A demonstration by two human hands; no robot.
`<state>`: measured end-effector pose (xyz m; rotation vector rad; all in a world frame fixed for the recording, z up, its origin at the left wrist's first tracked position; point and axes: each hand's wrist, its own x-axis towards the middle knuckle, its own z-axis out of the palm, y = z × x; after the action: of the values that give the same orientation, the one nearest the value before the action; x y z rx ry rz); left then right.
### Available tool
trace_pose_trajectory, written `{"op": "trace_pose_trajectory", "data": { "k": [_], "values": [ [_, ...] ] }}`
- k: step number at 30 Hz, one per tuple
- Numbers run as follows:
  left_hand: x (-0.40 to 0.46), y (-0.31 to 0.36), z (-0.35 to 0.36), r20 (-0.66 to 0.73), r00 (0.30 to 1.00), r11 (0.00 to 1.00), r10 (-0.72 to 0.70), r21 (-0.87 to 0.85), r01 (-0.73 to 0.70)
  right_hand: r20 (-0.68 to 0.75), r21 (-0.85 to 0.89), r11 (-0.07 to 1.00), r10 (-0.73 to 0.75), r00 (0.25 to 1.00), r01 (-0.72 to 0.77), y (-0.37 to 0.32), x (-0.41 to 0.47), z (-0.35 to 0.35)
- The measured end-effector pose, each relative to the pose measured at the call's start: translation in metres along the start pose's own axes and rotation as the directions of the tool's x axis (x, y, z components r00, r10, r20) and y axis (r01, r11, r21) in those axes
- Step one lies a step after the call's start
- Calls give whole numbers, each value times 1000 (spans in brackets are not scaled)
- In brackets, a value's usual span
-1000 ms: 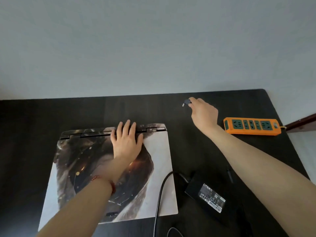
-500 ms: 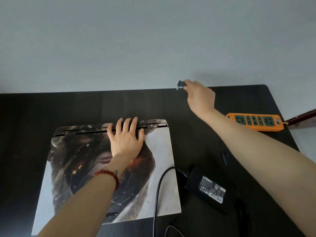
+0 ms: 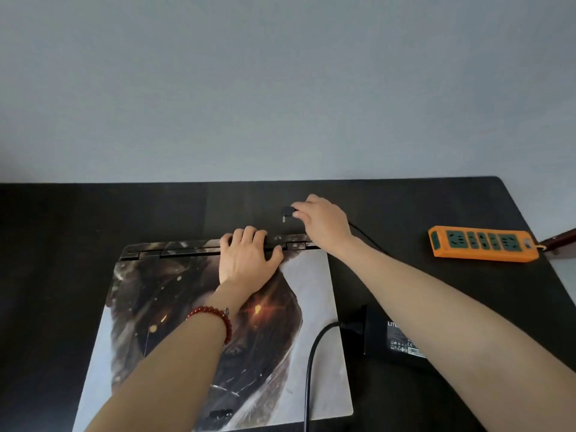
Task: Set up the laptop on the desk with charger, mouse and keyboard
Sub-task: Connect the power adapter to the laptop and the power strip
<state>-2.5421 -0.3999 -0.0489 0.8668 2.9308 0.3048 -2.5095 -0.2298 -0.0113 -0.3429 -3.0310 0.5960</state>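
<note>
Black tabletop [image 3: 93,219] carries a closed laptop [image 3: 314,307] w/ printed artwork on its lid, hinge edge toward the wall. Your left hand [image 3: 244,260] lies flat on the lid at the hinge, fingers [image 3: 249,236] mostly straight & spread, tips reaching over the back edge, thumb out to the right. Red bead bracelet [image 3: 218,316] on that wrist. Your right hand [image 3: 324,221] is just behind the laptop's back right corner, fingers curled, pinching the charger plug [image 3: 286,212]; plug's metal tip points down, held just above the back edge, not touching it. Thin cord [image 3: 363,233] runs from under that hand to the right. Charger brick [image 3: 378,335] sits just beside the laptop's right edge, partly under your right forearm, thick cable [image 3: 311,353] from it crossing the lid's right side. Orange power strip [image 3: 483,247] lies well apart at the right end of the tabletop.
</note>
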Motion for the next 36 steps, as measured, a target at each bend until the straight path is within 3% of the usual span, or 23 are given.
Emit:
{"op": "trace_pose_trajectory", "data": {
  "k": [5,7,11,23,36],
  "values": [
    [-3,1,-2,-131,981,983,-141,-133,124,49,24,998,49,998,-50,-8,2,25],
    [-3,1,-3,-119,973,976,-195,-122,181,35,79,995,56,998,-58,-13,5,30],
    [-1,-3,-3,-52,980,980,-192,-61,188,40,166,985,35,999,-42,-17,13,39],
    [-3,-4,-2,-134,935,939,-329,-152,309,192,186,982,-36,981,0,-18,28,48],
    [-3,-4,0,-151,929,935,-339,-160,316,185,236,972,-47,982,2,-22,28,50]
  ]
}}
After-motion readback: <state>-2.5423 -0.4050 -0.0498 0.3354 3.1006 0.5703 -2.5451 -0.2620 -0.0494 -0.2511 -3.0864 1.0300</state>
